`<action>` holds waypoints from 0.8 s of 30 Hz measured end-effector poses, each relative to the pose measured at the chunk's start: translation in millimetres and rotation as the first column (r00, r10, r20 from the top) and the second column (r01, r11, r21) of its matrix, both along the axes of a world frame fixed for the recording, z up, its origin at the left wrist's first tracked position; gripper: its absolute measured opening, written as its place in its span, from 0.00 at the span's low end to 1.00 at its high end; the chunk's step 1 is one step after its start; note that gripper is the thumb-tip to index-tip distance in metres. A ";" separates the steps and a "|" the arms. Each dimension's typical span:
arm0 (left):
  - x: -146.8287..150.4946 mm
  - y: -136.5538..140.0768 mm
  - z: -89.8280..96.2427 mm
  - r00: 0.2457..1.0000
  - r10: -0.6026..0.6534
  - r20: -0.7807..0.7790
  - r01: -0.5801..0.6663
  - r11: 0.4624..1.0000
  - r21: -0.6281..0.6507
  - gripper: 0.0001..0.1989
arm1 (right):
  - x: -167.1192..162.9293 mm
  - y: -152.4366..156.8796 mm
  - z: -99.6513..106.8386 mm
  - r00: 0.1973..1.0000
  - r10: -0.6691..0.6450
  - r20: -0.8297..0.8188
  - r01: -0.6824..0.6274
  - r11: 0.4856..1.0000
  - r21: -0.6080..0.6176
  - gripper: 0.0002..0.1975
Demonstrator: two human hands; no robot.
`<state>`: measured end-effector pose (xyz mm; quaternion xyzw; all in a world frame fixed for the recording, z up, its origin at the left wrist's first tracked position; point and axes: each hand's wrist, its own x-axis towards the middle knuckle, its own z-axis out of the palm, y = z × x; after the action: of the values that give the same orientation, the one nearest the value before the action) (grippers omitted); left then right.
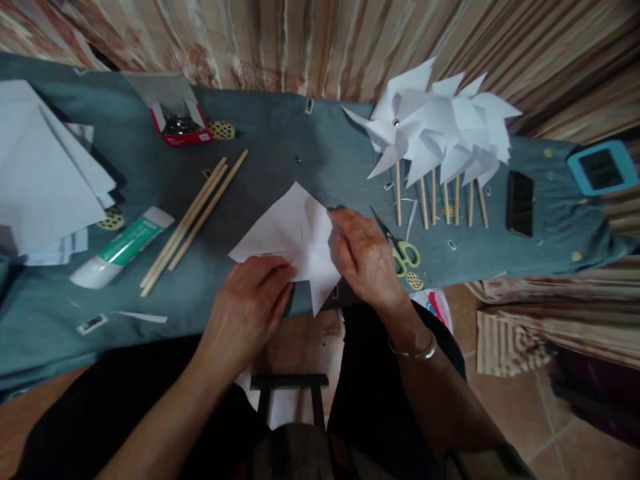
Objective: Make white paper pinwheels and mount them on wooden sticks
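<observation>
A white paper sheet [305, 230], cut in from its corners, lies on the cloth in front of me, one flap pointing toward me. My left hand [255, 297] has its curled fingers closed on the near left edge. At the right edge, my right hand [367, 257] grips the paper between thumb and bent fingers; the fingertips are partly hidden. Green-handled scissors [406, 255] lie just right of that hand. Beyond the sheet sits a small dark pin [299, 160]. Three wooden sticks [187, 223] rest to the left.
Several white paper pinwheels [440, 127] on sticks lie at the back right, near a dark phone [520, 203] and a blue-framed device [603, 168]. On the left are an open red box [187, 138], a glue tube [123, 247] and stacked paper [45, 180]. A curtain [280, 47] hangs behind.
</observation>
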<state>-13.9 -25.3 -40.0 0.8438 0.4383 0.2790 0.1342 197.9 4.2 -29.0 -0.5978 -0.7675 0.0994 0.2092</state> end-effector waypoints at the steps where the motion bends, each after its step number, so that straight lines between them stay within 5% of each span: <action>1: -2.5 1.3 0.7 1.000 0.002 -0.010 -0.002 1.000 0.005 0.09 | 1.1 -2.0 0.7 1.000 -0.008 0.014 0.008 1.000 0.011 0.21; 10: -16.8 9.1 10.6 0.994 0.098 -0.049 -0.094 0.992 0.082 0.14 | 2.4 -28.2 11.5 0.999 -0.037 -0.027 0.037 0.999 -0.017 0.19; 17: 7.8 -15.8 8.2 0.995 -0.097 0.007 0.097 0.995 0.038 0.10 | 5.3 -33.7 14.0 0.994 -0.017 -0.111 0.020 1.000 0.020 0.14; 24: 14.7 -21.2 2.3 0.996 -0.049 -0.072 0.050 0.999 0.008 0.08 | 4.5 -38.8 14.0 0.968 -0.124 -0.216 0.102 0.989 -0.111 0.08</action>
<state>0.8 -46.5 -37.7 0.8645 0.4206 0.2472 0.1212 202.4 -34.6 -15.0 -0.6354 -0.6979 0.1915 0.2691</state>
